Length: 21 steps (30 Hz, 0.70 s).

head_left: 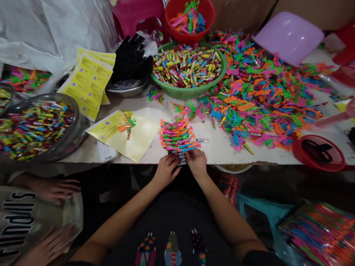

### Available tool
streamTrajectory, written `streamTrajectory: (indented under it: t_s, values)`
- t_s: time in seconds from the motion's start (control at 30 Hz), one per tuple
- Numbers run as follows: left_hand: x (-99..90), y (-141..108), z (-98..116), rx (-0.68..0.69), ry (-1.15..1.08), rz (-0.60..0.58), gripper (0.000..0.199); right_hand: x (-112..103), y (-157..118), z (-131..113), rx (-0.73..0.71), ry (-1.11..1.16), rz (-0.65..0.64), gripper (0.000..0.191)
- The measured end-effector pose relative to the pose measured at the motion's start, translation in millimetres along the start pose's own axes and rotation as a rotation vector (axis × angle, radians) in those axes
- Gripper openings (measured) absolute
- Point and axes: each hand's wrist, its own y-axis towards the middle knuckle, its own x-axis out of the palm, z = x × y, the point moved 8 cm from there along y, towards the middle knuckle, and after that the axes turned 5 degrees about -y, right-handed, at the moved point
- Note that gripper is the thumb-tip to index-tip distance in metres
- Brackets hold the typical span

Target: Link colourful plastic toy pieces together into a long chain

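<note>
My left hand (166, 170) and my right hand (197, 163) meet at the near edge of the table, both gripping the bottom of a black grid rack (180, 155). Rows of small colourful plastic toys (176, 134) lie stacked across the rack, just beyond my fingers. A large loose heap of the same bright plastic pieces (260, 89) spreads over the table to the right. One small stick (202, 140) lies beside the rack.
A green basket (188, 91) and a red bowl (189, 17) of pieces stand behind. Yellow sheets (123, 134) lie left, near a clear bowl (38, 124). A red lid (319, 153) sits right. Another person's hands (57, 191) are at lower left.
</note>
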Motion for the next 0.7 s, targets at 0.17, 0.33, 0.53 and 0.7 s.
streamTrajectory:
  t_s: [0.17, 0.33, 0.53, 0.7]
  values:
    - [0.9, 1.0, -0.3, -0.039, 0.041, 0.019, 0.028, 5.7, 5.8, -4.9, -0.012, -0.071, -0.042, 0.017]
    - [4.3, -0.2, 0.3, -0.078, 0.06, 0.01, 0.033, 6.8, 5.8, -5.2, -0.007, -0.054, -0.042, 0.019]
    - [-3.3, -0.7, 4.1, -0.089, -0.04, 0.009, 0.033, 4.8, 9.8, 5.0, -0.076, 0.066, -0.096, 0.023]
    - [-60.6, -1.3, -27.8, -0.345, -0.299, 0.207, 0.023, -22.3, 36.2, 35.6, -0.179, 0.113, 0.025, 0.028]
